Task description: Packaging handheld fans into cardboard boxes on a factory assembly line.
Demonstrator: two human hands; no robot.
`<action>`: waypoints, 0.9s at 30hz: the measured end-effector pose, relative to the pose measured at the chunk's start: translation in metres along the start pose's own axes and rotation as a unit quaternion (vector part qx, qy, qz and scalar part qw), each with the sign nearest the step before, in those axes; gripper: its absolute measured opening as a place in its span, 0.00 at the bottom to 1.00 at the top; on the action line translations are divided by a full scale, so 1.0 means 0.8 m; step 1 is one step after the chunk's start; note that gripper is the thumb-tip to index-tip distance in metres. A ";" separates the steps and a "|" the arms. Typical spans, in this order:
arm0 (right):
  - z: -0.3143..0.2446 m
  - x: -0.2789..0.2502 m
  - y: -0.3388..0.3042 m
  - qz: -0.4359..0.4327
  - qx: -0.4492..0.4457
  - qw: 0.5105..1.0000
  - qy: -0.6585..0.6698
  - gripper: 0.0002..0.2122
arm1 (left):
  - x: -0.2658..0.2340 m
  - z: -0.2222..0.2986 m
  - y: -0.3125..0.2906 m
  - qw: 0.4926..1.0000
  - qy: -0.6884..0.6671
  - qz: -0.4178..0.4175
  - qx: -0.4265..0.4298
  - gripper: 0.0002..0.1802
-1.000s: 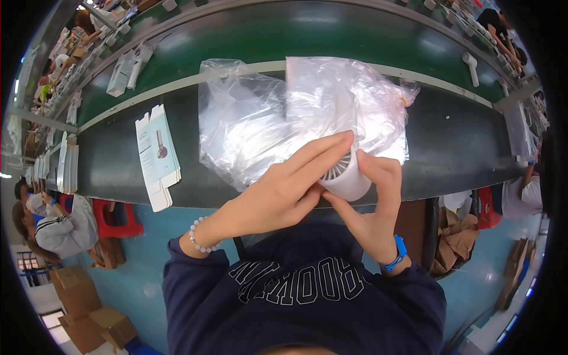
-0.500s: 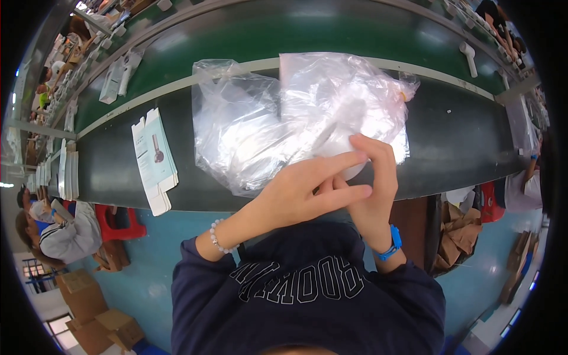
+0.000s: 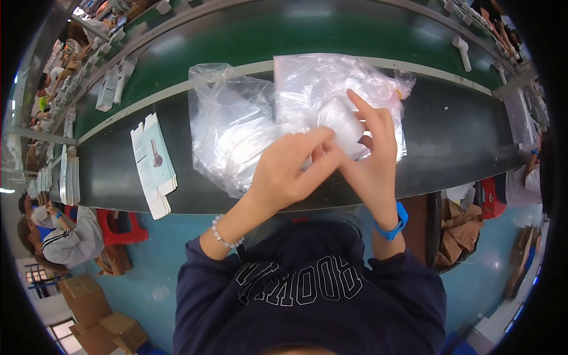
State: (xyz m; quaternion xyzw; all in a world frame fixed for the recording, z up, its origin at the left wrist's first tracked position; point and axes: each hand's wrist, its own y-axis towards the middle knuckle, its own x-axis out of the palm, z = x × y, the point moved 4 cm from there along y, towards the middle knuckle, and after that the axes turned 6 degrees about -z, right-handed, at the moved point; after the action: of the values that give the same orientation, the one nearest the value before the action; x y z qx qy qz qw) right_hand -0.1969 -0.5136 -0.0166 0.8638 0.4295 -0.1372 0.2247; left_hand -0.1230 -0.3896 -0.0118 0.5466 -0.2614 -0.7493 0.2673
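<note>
Between my hands is a whitish, translucent piece of thin plastic (image 3: 340, 121), which looks like a small bag or a stack of them. My left hand (image 3: 290, 168) pinches its near edge, thumb and forefinger closed together. Curved around its right side is my right hand (image 3: 376, 148), the thumb near the left fingertips and the fingers partly spread against the plastic. Under and beyond both hands lie a large clear plastic bag (image 3: 231, 133) on the left and a pinkish clear bag (image 3: 305, 74) on the right, both crumpled on the dark work surface.
Flat, unfolded printed boxes (image 3: 152, 165) lie stacked at the left. Beyond the pale rail runs a green conveyor belt (image 3: 225, 38) carrying a white handheld device (image 3: 461, 53) and a white box (image 3: 107, 89). Crumpled brown paper (image 3: 461, 231) fills a bin at right. A person (image 3: 71, 236) sits at left.
My hands and the translucent plastic have moved slightly away from me. My right fingers have opened wider, and more of the plastic shows between the hands.
</note>
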 end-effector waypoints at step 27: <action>0.031 -0.026 0.079 0.002 -0.076 0.992 -0.102 0.24 | 0.033 -0.064 0.034 0.950 0.250 -0.110 0.150 0.15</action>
State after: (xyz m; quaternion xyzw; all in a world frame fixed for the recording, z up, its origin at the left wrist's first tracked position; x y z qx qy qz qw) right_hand -0.1598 -0.5735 -0.0119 0.8266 0.4115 -0.1914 0.3329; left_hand -0.0778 -0.4321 -0.0246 0.7756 -0.2337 -0.5654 0.1555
